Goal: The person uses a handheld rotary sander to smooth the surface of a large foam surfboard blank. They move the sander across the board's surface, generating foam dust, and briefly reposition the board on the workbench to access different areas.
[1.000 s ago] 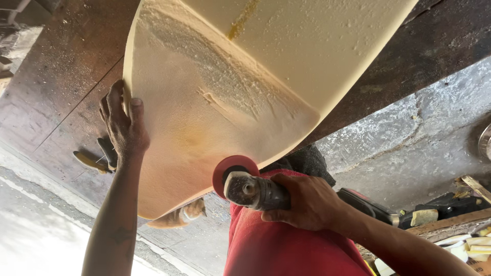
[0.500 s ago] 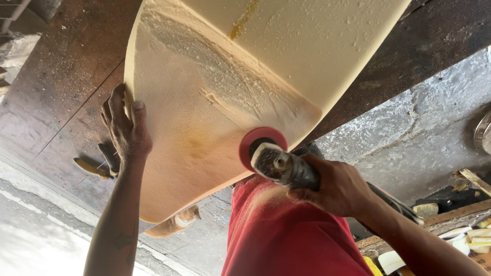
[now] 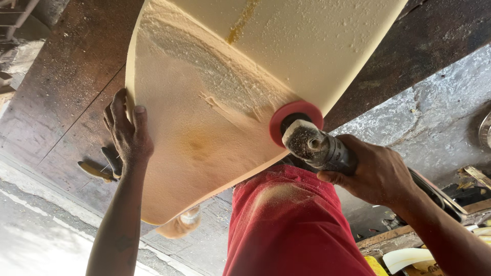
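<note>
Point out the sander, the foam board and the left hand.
sander (image 3: 319,145), head view, on its dusty grey body.
foam board (image 3: 204,138), head view, on its sanded face.
left hand (image 3: 128,134), head view, on the back of the hand.

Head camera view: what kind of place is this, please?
Probably a workshop where foam is shaped. The right hand holds a power sander against a big yellowish foam slab steadied by the left hand, and dust lies on the concrete floor.
</note>
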